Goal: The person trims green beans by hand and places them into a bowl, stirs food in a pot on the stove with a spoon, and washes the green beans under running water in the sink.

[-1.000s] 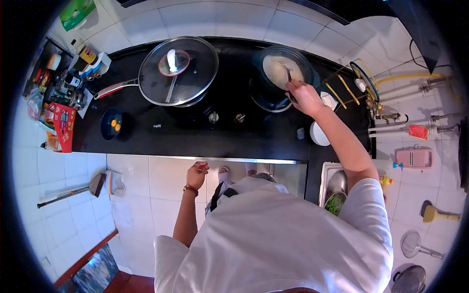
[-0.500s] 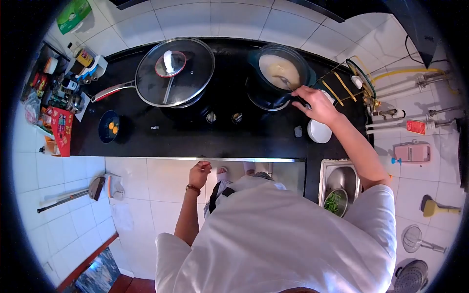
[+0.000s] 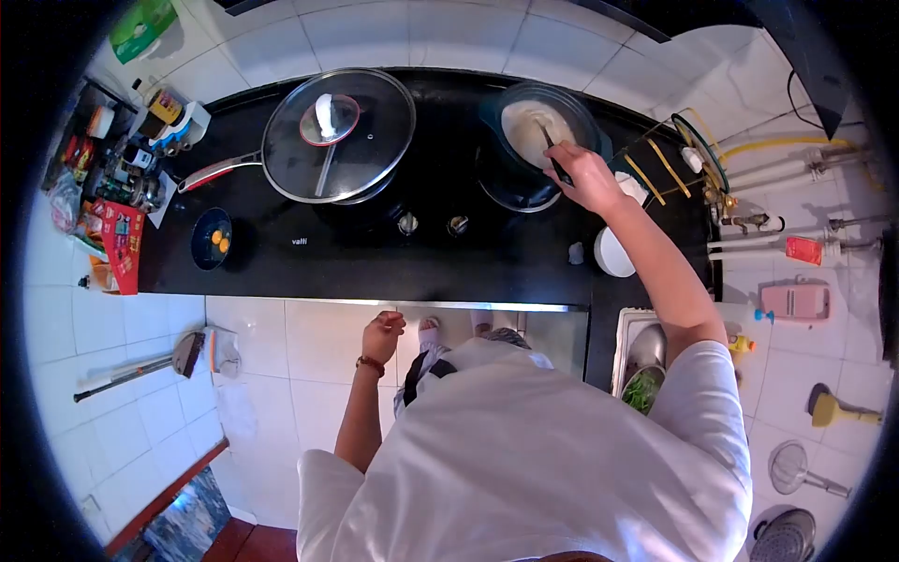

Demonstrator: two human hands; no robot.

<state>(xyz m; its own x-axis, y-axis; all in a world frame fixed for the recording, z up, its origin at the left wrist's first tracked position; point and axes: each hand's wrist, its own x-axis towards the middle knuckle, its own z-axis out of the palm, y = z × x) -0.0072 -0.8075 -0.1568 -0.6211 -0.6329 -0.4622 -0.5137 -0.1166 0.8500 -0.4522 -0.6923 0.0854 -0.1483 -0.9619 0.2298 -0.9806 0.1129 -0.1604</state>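
My right hand [image 3: 588, 178] is closed on the dark handle of a spoon [image 3: 552, 155], whose far end dips into pale liquid [image 3: 526, 122] in a dark pot [image 3: 585, 117] on the right burner. Below that wrist stands a white bowl [image 3: 613, 253]. My left hand [image 3: 383, 337] hangs by the counter's front edge with its fingers curled; whether it holds anything is too small to tell. On the left burner sits a pan under a glass lid [image 3: 339, 136]. A dark bowl [image 3: 212, 240] with egg yolks stands at the counter's left.
Bottles and packets [image 3: 140, 159] crowd the left end of the counter [image 3: 375, 272]. At the right are a sink [image 3: 629, 337] with a bowl of greens [image 3: 642, 389], a propped glass lid [image 3: 700, 155] and yellow-handled sticks [image 3: 670, 169]. Pipes run along the right wall.
My right hand has moved a little up and left, and the spoon stands more steeply in the liquid. The right forearm has shifted left. My left hand has hardly moved.
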